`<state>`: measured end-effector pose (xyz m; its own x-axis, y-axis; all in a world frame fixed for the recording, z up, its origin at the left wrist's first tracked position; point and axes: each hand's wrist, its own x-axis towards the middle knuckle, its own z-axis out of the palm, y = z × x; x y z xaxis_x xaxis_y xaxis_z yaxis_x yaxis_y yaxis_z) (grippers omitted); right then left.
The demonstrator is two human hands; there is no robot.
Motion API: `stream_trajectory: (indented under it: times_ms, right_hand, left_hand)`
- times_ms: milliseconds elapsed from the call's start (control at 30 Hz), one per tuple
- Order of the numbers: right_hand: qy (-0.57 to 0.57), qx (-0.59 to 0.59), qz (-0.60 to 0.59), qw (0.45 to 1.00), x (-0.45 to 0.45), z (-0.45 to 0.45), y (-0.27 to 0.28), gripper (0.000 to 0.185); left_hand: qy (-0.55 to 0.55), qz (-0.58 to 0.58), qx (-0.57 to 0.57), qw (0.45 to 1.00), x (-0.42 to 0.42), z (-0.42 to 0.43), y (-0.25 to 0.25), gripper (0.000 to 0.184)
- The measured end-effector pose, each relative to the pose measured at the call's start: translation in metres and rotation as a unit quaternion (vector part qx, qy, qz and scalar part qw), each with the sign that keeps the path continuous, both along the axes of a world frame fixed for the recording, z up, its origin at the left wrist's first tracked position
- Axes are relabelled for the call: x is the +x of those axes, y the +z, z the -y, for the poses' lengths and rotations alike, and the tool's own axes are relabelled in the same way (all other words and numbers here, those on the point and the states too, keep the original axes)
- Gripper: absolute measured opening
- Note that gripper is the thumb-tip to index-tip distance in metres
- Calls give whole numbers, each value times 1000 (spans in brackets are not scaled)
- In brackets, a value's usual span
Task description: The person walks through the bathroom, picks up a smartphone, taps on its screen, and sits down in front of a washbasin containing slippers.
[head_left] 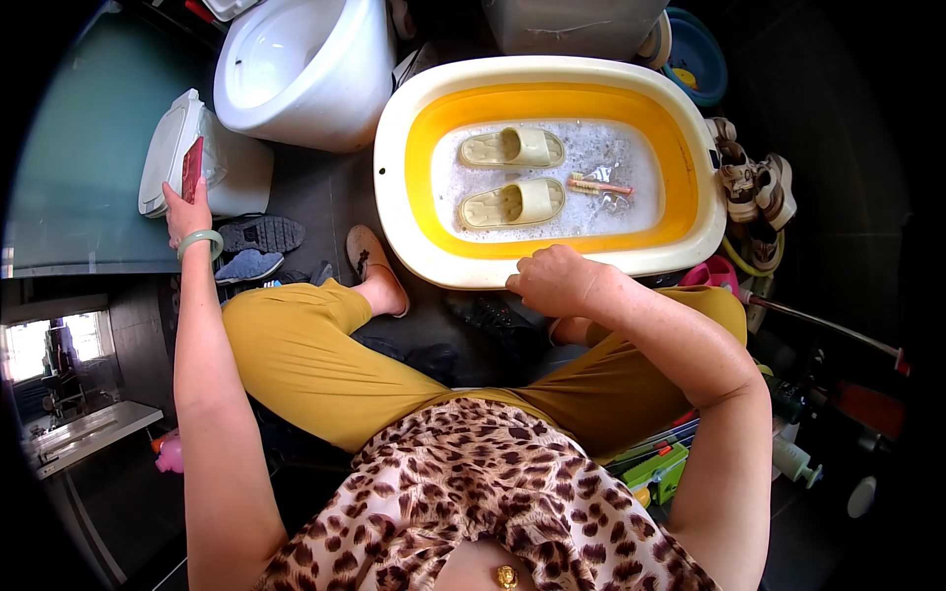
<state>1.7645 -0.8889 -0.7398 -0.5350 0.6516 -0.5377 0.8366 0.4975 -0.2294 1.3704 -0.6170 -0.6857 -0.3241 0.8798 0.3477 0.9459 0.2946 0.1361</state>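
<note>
On the left, my left hand (189,215), with a pale green bangle at the wrist, is closed on a flat red packet (193,169). It holds the packet against the front of the white lidded bin (169,148). My right hand (560,280) is curled at the near rim of the white and yellow tub (424,258); whatever its fingers hold, if anything, is hidden. Two cream slippers, the far one (532,148) and the near one (537,201), lie in the tub's foamy water. Beside them is a pink-handled brush (601,186) on something clear and crinkled.
A white toilet (305,74) stands behind the bin. Grey shoes (261,234) lie on the floor below it. Worn sneakers (769,187) and a pink item (711,276) sit right of the tub. A blue basin (698,59) is at the back right.
</note>
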Motion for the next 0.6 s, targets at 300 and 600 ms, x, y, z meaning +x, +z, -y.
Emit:
stream_trajectory:
  times_ms: [300, 600]
  right_hand:
    - [0, -5, 3, 1000, 0, 0, -3, 22]
    - [-5, -6, -2, 1000, 0, -1, 1, 22]
  left_hand:
    - [1, 1, -4, 1000, 1, 0, 1, 77]
    - [-1, 4, -3, 1000, 5, 3, 3, 78]
